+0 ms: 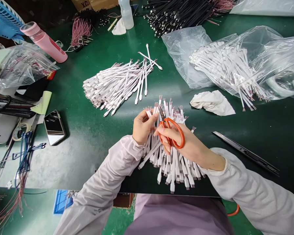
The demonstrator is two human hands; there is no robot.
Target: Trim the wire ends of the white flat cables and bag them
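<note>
Just above a pile of short white USB cables (171, 166) my two hands are close together. My left hand (142, 125) is closed, thumb against fingers, on a white cable (149, 112) whose stripped pink wire ends point away from me. Orange-handled scissors (177, 132) are gripped in my right hand (186, 143), with the fingers around the handle loops. Their dark blades point up and left, beside my left thumb. A second heap of white cables (117, 85) lies farther back on the green table (93, 156).
Clear plastic bags (186, 49) with more white cables are at the back right, near a crumpled tissue (213, 102). A box cutter (245, 151) lies to the right. A phone (54, 127), pink bottle (45, 42) and blue fan (5, 19) are left; black cables (178, 16) lie behind.
</note>
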